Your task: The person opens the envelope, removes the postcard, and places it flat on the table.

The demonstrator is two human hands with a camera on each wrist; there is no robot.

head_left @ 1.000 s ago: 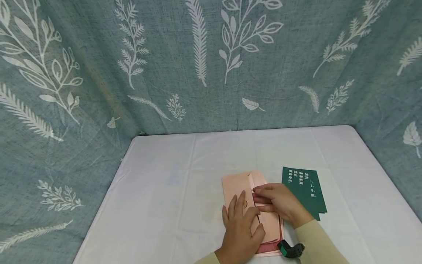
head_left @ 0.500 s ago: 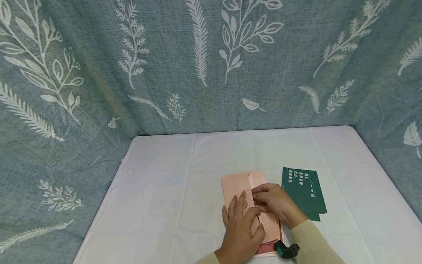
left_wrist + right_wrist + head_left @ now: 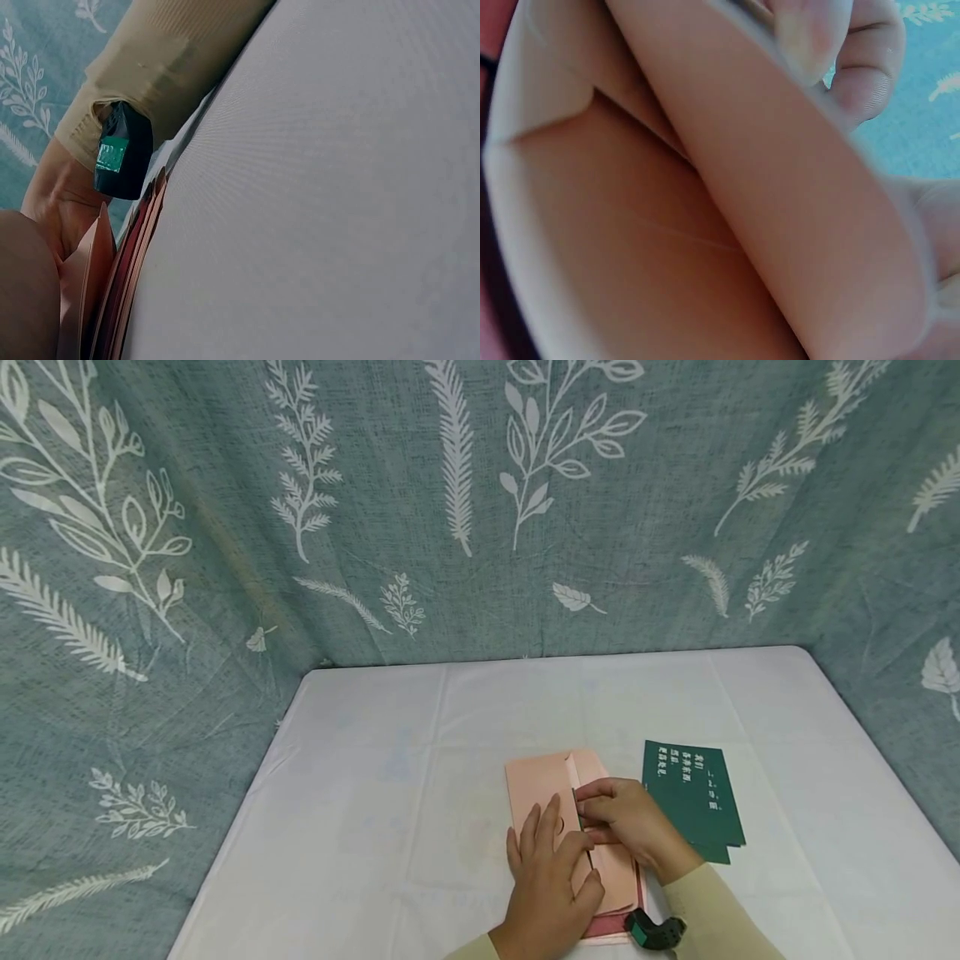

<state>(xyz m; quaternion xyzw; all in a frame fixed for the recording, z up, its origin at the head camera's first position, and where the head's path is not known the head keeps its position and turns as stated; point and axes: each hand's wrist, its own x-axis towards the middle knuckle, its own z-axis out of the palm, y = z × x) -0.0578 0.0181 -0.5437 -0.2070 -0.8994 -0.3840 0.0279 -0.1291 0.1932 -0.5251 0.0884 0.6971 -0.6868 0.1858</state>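
Observation:
A pink envelope lies on top of a small stack, with its flap side to the right. My left hand rests over it, fingers spread on the paper. At the envelope's mouth is my right hand, its curled fingertips pinching a green card, of which only a thin edge shows. The rest of that card is hidden. In the right wrist view the lifted pink flap fills the middle, with fingertips behind its edge. The left wrist view shows the raised flap near my right hand.
Green cards with white writing lie right of the envelope, slightly overlapping. Pink and red paper edges show under it. A black wrist strap hangs at my right cuff. The white table meets a blue-green leaf-patterned curtain behind.
My right hand has shifted slightly left and down, its sleeve with it. A green card edge now shows at the envelope's mouth. My left hand stays in place.

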